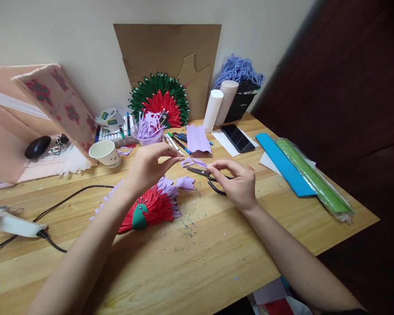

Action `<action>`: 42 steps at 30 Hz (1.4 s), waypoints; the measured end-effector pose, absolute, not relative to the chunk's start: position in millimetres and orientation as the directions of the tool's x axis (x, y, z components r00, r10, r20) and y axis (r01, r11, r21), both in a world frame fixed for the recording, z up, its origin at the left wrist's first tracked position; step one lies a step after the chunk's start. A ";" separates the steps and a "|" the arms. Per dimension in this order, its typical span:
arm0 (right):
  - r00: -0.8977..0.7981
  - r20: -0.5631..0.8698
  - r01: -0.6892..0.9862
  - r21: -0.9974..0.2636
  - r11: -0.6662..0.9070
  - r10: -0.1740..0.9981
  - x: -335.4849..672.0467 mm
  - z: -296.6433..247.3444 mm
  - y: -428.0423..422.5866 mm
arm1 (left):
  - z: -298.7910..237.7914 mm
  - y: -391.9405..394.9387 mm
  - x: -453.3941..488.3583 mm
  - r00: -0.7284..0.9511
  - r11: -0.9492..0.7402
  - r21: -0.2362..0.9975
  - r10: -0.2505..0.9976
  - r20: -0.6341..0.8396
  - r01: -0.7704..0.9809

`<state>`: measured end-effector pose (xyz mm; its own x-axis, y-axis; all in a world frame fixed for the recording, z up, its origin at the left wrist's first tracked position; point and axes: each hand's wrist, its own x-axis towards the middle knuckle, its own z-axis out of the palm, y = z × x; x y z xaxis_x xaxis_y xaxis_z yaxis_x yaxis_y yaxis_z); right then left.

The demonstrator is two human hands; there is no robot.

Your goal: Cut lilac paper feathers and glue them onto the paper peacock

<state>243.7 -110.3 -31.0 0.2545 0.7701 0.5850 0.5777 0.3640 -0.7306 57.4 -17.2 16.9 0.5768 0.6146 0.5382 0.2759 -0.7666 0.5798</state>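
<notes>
My left hand (151,165) is raised over the table with thumb and fingertips pinched; whatever lies between them is too small to make out. My right hand (235,180) pinches a small lilac crepe-paper petal (199,162) by its near end. Black scissors (199,171) lie on the table just under and behind the right fingers, their handles partly hidden. Below my left wrist rests a paper peacock (160,205) with red and lilac petals and a green head, partly covered by the forearm. A lilac scrap (185,183) lies beside it.
Behind are a cup of lilac strips (147,133), a lilac sheet (198,139), pens (177,141), a phone (238,138) and a finished green-red peacock (162,98). A white paper cup (105,153) and glue gun (15,222) with cord stand left; blue (284,164) and green rolls lie right.
</notes>
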 end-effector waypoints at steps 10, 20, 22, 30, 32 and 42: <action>0.256 0.510 0.474 -0.806 0.353 0.821 239.4 -34.9 -110.6 | 5.4 -27.4 73.4 0.622 -0.275 0.941 0.777 0.097 0.197; 0.209 0.428 0.455 -0.838 0.300 0.879 236.0 -44.5 -110.9 | 2.2 -46.9 25.3 0.449 -0.246 0.923 0.889 0.093 0.296; 0.127 0.429 0.486 -0.813 0.320 0.895 229.1 -45.5 -112.4 | -0.6 -61.7 -5.5 0.379 -0.273 0.895 0.916 0.131 0.352; -0.455 0.288 0.535 -0.669 0.517 0.843 138.3 -25.6 -91.2 | -19.1 -127.7 -143.1 -0.017 -0.096 0.909 0.994 0.112 0.405; -0.526 0.241 0.504 -0.684 0.527 0.816 95.9 -25.2 -77.7 | -22.4 -139.9 -167.9 -0.119 -0.057 0.928 0.987 0.108 0.367; -0.567 0.046 0.588 -0.677 0.443 0.822 -106.2 -51.0 -47.0 | -55.4 -162.9 -255.4 -0.631 0.025 0.983 0.770 0.097 0.182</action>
